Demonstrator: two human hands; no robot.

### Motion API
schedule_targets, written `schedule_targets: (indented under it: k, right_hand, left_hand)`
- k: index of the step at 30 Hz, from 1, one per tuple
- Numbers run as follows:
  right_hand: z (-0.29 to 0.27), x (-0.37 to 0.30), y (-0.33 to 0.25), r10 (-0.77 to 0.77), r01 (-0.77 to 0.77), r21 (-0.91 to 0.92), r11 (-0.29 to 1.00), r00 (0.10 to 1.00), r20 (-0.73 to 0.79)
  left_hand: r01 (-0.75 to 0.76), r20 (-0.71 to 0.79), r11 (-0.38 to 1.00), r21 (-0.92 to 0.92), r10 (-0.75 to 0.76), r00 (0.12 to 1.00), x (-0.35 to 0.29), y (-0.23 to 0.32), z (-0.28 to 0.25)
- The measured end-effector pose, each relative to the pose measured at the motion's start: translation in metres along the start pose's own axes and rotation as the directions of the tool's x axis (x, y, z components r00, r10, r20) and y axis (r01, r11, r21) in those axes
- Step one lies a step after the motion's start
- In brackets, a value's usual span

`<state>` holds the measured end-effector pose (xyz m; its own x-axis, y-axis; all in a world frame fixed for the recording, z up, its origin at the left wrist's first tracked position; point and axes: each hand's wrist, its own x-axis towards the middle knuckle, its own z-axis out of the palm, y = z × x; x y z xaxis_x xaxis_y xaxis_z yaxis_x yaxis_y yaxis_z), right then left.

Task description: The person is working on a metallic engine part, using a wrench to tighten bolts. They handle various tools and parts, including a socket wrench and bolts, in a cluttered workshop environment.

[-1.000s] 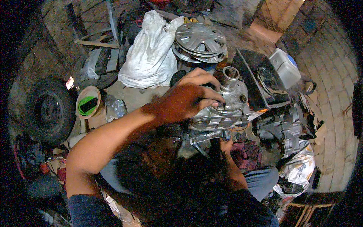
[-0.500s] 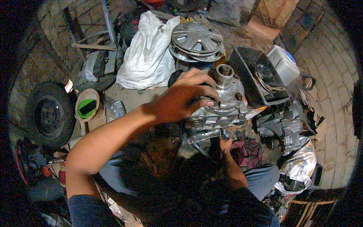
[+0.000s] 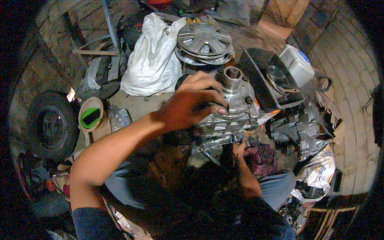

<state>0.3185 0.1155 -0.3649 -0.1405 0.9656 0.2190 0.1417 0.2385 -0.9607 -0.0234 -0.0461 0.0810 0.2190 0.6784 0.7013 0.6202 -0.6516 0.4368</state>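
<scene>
A grey metal gearbox housing [image 3: 240,94] with an upright round collar stands in front of me. My left hand [image 3: 196,98] reaches across to its left side, fingers bent over and closed against the metal; the palm side is hidden. Low on the near side, my right hand [image 3: 239,149] is at the housing's lower edge. Its fingers are closed around something small and dark that I cannot make out. A dark red cloth [image 3: 262,160] lies just right of that hand. Deep shadow covers the area below the housing, between my legs.
Beyond the housing lie a white sack [image 3: 154,60] and stacked wheel covers [image 3: 205,40]. To the right are a black tub [image 3: 256,76], a white jerrycan [image 3: 297,66] and another metal casing [image 3: 296,132]. On the left stand a tyre [image 3: 52,124] and a round container with green inside [image 3: 91,116].
The whole view has shifted slightly, moving the housing and background a little left. My right fingers have risen slightly along the housing's lower edge. My left hand keeps its hold.
</scene>
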Motion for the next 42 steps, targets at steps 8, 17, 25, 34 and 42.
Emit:
schedule_targets:
  k: [8, 17, 25, 34, 42]
  right_hand:
    - [-0.010, 0.030, 0.013, 0.107, -0.079, 0.269, 0.960, 0.990, -0.091]
    - [0.007, 0.011, -0.053, 0.130, -0.099, -0.493, 0.865, 0.991, 0.029]
    - [0.010, 0.014, -0.068, 0.058, -0.063, -0.510, 0.858, 0.998, -0.026]
    - [-0.021, 0.017, -0.022, 0.001, -0.053, -0.614, 0.788, 0.996, -0.084]
    - [-0.025, 0.020, -0.136, -0.242, 0.016, -0.512, 0.859, 0.893, -0.378]
  left_hand:
    - [-0.102, -0.010, 0.994, 0.048, 0.103, 0.995, 0.006, -0.005, 0.002]
    - [-0.056, -0.008, 0.996, 0.070, 0.057, 0.998, 0.005, -0.005, 0.000]
    - [-0.091, -0.025, 0.977, 0.195, 0.097, 0.995, 0.008, -0.001, 0.002]
    - [-0.163, -0.100, 0.973, 0.163, 0.181, 0.978, 0.021, -0.003, -0.001]
    - [-0.010, -0.335, 0.992, 0.123, 0.051, 0.941, 0.043, -0.007, 0.001]
